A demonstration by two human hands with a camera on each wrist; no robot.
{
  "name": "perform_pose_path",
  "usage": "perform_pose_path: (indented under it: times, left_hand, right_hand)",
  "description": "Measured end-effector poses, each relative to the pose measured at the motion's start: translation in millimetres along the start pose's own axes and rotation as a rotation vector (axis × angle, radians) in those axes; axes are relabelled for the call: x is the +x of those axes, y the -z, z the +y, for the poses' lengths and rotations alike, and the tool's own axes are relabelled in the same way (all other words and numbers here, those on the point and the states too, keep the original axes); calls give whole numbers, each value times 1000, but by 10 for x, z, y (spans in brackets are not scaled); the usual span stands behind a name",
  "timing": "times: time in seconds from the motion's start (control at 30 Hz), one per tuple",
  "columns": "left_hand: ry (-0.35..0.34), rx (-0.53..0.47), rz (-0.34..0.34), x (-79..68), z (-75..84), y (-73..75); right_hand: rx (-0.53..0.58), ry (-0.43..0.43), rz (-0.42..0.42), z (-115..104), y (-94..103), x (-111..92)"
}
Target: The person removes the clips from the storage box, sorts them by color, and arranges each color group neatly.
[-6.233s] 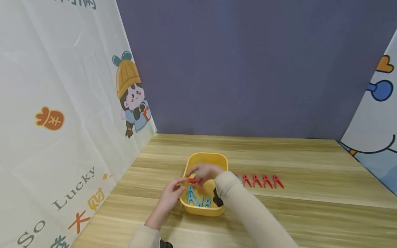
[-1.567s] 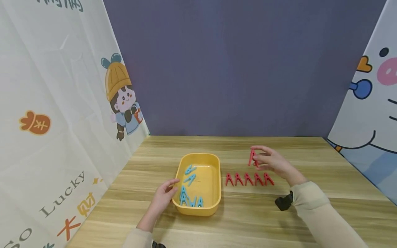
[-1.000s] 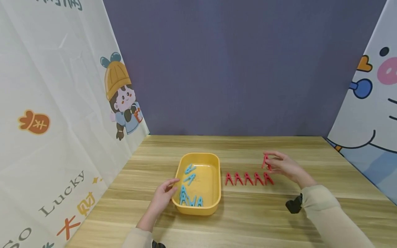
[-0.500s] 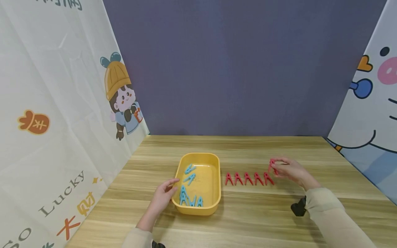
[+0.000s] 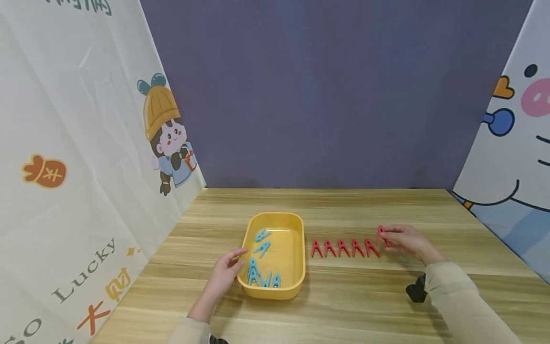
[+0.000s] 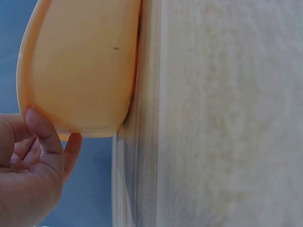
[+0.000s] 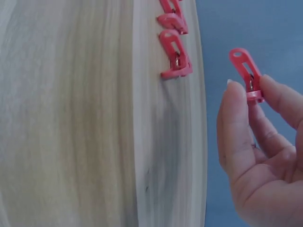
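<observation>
At the right end of a row of red clothespins [image 5: 343, 248], my right hand [image 5: 407, 241] pinches another red clothespin [image 7: 249, 78] between thumb and fingertips. The held clothespin stands legs down, a little farther back than the row and close over the table. My left hand [image 5: 225, 272] holds the left rim of a yellow plastic bin [image 5: 304, 258], with the thumb [image 6: 42, 127] against its outer wall. Inside the bin lie several light-blue clothespins [image 5: 262, 247], mostly along its left side and near end.
The wooden table [image 5: 335, 306] runs back to a dark blue-grey partition [image 5: 326, 95]. A white printed sheet [image 5: 86, 215] hangs along the left, and another printed sheet [image 5: 507, 157] hangs on the right. Both wrists wear black devices [image 5: 417, 289].
My right hand took a red clothespin out of the bin, carried it right past the row and lowered it at the row's right end. My left hand stays at the bin.
</observation>
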State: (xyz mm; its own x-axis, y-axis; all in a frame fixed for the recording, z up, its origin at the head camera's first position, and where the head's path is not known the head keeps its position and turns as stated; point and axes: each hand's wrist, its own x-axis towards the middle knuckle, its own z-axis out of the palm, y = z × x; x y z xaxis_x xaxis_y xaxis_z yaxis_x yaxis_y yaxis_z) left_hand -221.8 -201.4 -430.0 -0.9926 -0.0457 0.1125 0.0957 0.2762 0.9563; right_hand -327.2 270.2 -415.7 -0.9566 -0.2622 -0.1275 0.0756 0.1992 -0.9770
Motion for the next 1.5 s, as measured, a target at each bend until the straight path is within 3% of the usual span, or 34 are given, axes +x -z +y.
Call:
perform_pose_path:
  times: [0.33, 0.57, 1.5]
  left_hand:
    - [-4, 1, -9, -5, -1, 7]
    - [0, 9, -6, -3, -8, 11]
    - [4, -8, 0, 0, 0, 1]
  right_hand:
    - [35, -46, 12, 38, 30, -16]
    - [-91, -53, 55, 84, 32, -6]
    - [-192, -98, 45, 181, 9, 34]
